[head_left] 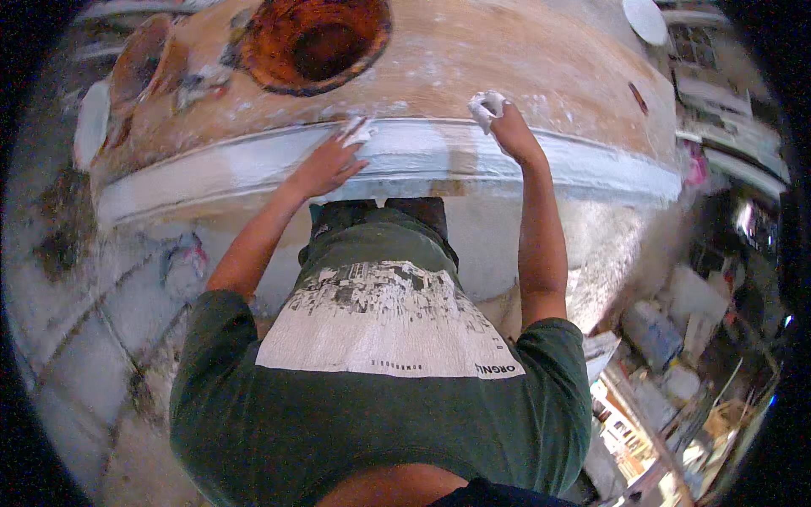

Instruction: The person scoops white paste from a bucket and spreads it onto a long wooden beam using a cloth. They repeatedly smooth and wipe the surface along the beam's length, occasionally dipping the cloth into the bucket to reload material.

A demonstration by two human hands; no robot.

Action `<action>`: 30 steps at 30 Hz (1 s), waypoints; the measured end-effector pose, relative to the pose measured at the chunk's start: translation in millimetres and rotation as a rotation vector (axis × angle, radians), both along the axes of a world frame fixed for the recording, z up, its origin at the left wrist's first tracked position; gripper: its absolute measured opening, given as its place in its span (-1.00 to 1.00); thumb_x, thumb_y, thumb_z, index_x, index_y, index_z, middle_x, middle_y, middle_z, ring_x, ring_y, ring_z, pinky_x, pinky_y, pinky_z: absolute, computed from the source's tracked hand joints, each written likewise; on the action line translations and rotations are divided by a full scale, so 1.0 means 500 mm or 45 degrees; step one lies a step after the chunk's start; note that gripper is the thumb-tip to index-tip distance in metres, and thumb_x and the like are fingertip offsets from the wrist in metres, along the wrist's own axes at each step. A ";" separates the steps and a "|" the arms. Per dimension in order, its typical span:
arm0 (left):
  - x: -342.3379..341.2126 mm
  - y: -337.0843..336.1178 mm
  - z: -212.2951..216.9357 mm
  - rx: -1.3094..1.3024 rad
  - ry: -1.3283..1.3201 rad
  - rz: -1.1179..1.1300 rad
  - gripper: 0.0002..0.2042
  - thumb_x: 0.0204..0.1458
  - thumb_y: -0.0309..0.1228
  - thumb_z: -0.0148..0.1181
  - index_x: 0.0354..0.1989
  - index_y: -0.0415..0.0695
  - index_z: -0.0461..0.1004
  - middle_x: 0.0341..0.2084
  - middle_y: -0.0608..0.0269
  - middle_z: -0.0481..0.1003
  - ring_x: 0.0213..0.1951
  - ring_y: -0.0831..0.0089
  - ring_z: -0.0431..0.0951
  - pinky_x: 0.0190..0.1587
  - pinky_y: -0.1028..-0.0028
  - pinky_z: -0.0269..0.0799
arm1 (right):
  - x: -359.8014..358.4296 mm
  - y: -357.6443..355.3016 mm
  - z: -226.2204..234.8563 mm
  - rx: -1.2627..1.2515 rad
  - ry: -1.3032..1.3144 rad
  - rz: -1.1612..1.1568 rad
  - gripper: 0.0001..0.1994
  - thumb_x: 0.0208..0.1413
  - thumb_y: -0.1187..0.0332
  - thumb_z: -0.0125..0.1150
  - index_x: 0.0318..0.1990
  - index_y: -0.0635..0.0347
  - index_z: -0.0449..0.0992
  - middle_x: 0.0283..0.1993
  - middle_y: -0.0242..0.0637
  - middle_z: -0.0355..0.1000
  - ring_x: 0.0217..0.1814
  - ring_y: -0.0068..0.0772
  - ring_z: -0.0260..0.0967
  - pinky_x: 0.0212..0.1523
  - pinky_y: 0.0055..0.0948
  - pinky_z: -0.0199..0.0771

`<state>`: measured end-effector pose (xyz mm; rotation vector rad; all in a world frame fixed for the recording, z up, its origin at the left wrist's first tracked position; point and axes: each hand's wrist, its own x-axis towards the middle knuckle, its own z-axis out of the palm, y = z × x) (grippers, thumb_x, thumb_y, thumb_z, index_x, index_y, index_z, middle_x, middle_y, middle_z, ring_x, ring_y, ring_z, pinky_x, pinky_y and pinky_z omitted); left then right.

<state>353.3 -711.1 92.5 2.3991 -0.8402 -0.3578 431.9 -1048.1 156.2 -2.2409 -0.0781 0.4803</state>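
My left hand (332, 162) reaches over the white-coated moulded edge (405, 152) of a wooden table. Its fingers are spread, and white paste (361, 131) covers the fingertips, which touch the upper part of the edge. Farther right, my right hand (514, 135) is curled round a lump of white paste (487, 108), just above the moulding. Paste hides part of its fingers. White lies unevenly along the moulding, with brownish bare patches showing near the middle and left.
An orange-brown bowl (317, 42) with a dark inside stands on the tabletop (448, 51). At the far left is a second brown, rounded vessel (139, 55). A small dark stick (638, 97) lies at the right. Buckets and clutter (655, 334) fill the floor at right.
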 end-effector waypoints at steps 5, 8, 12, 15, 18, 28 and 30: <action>0.029 -0.069 -0.007 0.044 0.040 -0.130 -0.53 0.06 -0.17 0.00 0.02 -0.30 0.27 0.28 0.05 -0.11 0.21 0.00 0.06 0.20 0.21 0.06 | -0.072 -0.126 0.057 -0.088 0.332 -0.065 -0.73 -0.05 0.24 0.10 -0.32 0.29 0.49 -0.43 -0.18 0.45 -0.41 -0.37 0.34 -0.35 -0.36 0.33; 0.073 -0.163 0.032 0.102 0.131 -0.452 -0.53 0.07 -0.13 -0.04 -0.03 -0.30 0.30 0.28 0.06 -0.12 0.21 -0.01 0.05 0.19 0.19 0.07 | -0.088 -0.356 -0.084 -0.560 0.254 -0.273 -0.71 -0.11 0.33 0.05 -0.32 0.43 0.46 -0.34 0.11 0.45 -0.31 0.00 0.42 -0.23 -0.21 0.40; 0.106 -0.280 0.004 0.110 0.065 -0.763 -0.48 0.06 -0.09 -0.07 -0.02 -0.35 0.30 0.30 0.08 -0.21 0.23 -0.06 0.00 0.20 0.17 0.05 | -0.111 -0.543 -0.145 -0.962 -0.118 -0.878 -0.78 -0.15 0.36 0.07 -0.41 0.39 0.45 -0.30 0.13 0.39 -0.23 0.10 0.37 -0.18 -0.09 0.37; 0.135 -0.378 0.003 0.224 -0.024 -0.797 -0.44 0.04 -0.06 -0.05 -0.04 -0.40 0.33 0.30 -0.02 -0.26 0.25 -0.07 -0.06 0.24 0.15 -0.04 | -0.112 -0.482 -0.194 -0.953 -0.083 -0.351 -0.72 -0.06 0.29 0.00 -0.41 0.39 0.48 -0.28 0.12 0.39 -0.11 0.12 0.31 -0.01 -0.07 0.25; 0.155 -0.493 0.006 0.352 0.116 -0.821 -0.48 0.07 -0.09 -0.10 -0.02 -0.36 0.32 0.28 -0.02 -0.16 0.21 -0.10 0.00 0.23 0.17 -0.02 | -0.114 -0.362 -0.160 -0.731 0.077 -0.369 -0.63 -0.03 0.24 -0.03 -0.28 0.45 0.46 -0.10 0.17 0.33 -0.03 0.16 0.27 0.07 -0.05 0.21; 0.214 -1.145 -0.071 -0.117 -0.137 -0.757 -0.42 0.08 0.00 -0.14 0.01 -0.34 0.29 0.26 -0.07 -0.13 0.18 -0.09 0.10 0.21 0.17 0.04 | -0.027 -0.914 -0.178 -1.192 0.096 -0.469 -0.66 0.04 0.26 -0.15 -0.27 0.30 0.51 -0.17 -0.02 0.44 -0.13 0.02 0.40 -0.10 -0.06 0.36; 0.205 -1.265 -0.062 -0.186 -0.037 -0.760 -0.40 0.09 0.03 -0.20 0.04 -0.32 0.27 0.26 -0.02 -0.10 0.16 -0.07 0.13 0.20 0.18 0.06 | -0.054 -1.108 -0.241 -1.085 0.054 -0.638 -0.64 0.05 0.24 -0.18 -0.27 0.33 0.50 -0.14 0.08 0.41 -0.10 0.04 0.38 -0.09 -0.04 0.34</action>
